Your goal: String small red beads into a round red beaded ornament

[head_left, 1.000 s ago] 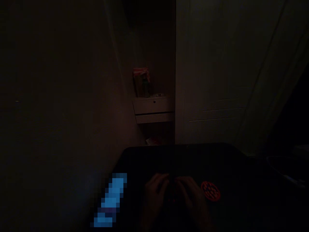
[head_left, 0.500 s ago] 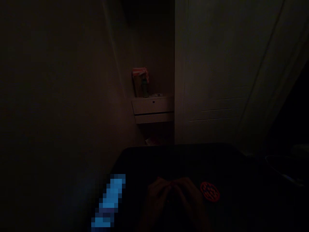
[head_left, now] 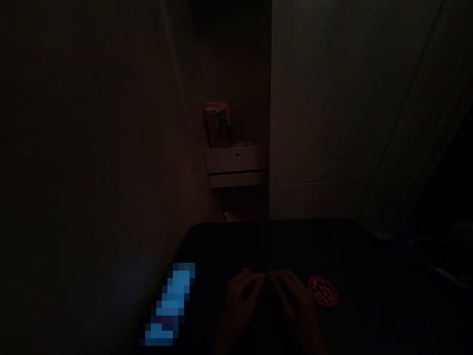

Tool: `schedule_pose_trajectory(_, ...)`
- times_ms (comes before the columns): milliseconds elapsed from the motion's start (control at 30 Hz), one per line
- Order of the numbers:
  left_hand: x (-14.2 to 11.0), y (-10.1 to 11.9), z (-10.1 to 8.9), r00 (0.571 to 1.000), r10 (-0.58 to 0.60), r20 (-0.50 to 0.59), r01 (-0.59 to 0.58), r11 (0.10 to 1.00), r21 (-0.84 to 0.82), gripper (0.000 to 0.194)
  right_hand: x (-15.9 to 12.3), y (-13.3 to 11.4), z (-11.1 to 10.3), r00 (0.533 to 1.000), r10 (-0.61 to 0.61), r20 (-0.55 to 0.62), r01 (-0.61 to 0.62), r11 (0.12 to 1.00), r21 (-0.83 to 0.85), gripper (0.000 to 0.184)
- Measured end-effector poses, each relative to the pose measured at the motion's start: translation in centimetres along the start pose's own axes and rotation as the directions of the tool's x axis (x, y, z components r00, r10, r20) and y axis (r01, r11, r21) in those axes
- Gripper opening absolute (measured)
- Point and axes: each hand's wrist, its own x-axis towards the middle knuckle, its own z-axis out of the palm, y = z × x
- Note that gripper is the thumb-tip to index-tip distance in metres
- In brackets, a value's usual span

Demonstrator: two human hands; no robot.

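The picture is very dark. My left hand (head_left: 240, 298) and my right hand (head_left: 293, 298) are close together over a dark surface (head_left: 281, 241). Fingers and thumbs are pinched on both sides, with the fingertips almost meeting. Whatever is between them is too dark and small to make out. A small reddish spot shows by the left fingertips. To the right of my right hand lies a round red openwork disc (head_left: 323, 292) with a patterned middle.
At left a bright blue pixelated strip (head_left: 172, 303) glows. Behind the surface stand a drawer unit (head_left: 236, 161), a green bottle (head_left: 223, 133) and a box with a red-striped top (head_left: 218, 109). A pale panelled door (head_left: 325, 108) rises at right.
My fingertips have parted slightly, the two hands now showing a small gap. The view has shifted a little, so the background sits slightly further right.
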Motion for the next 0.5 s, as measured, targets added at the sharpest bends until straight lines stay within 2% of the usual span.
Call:
schedule_pose_trajectory(67, 0.2, -0.2, -0.1, 0.998, -0.016, -0.059, 0.017, 1.000, 0.002, 0.020, 0.0, -0.1, 0.0, 1.000, 0.007, 0.000, -0.007, 1.000, -0.009, 0.017)
schedule_pose_trajectory(300, -0.2, 0.1, -0.3, 0.987, -0.048, -0.152, 0.040, 0.998, -0.053, 0.024, 0.0, -0.3, 0.0, 0.999, 0.020, -0.048, -0.023, 0.998, -0.062, 0.014)
schedule_pose_trajectory(433, -0.5, 0.3, -0.3, 0.932, -0.129, -0.339, 0.088, 0.987, -0.132, 0.036, 0.0, -0.3, 0.0, 0.999, 0.031, -0.040, -0.034, 0.997, -0.069, 0.014)
schedule_pose_trajectory(500, -0.3, 1.6, -0.9, 0.933, -0.137, -0.333, 0.098, 0.986, -0.132, 0.035, 0.1, -0.5, -0.1, 0.999, 0.041, -0.032, -0.043, 0.997, -0.071, 0.015)
